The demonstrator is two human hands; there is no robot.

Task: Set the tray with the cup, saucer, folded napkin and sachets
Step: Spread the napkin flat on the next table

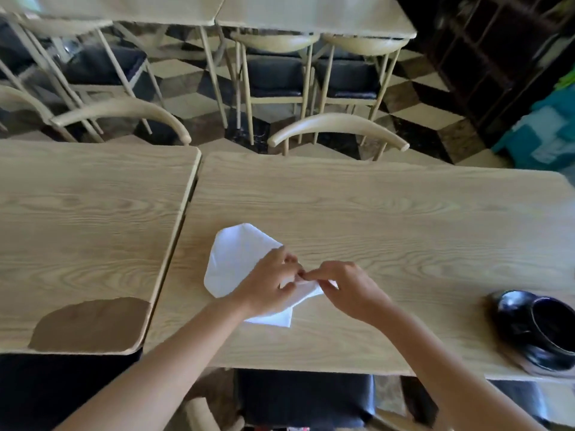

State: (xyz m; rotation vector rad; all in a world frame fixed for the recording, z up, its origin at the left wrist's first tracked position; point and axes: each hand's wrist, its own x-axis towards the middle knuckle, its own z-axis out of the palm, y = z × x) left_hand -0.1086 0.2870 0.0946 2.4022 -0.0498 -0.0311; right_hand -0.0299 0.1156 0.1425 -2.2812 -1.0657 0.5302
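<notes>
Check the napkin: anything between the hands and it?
Nothing visible. Both hands are already on the white napkin: left hand and right hand pinch its right-hand part, fingertips meeting. The black cup sits apart at the table's right edge. No tray in view.

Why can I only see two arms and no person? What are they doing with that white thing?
The camera sits on the person's head and looks down, so you see what they see: only their own arms. There is one picture, taken from there. The left hand and the right hand both pinch a white napkin and are folding it. The napkin lies on a pale wooden table. Near the table's right edge stands a shiny black cup, which nobody is touching. Another table stands to the left, and chairs wait behind. No tray shows in this picture.
</notes>
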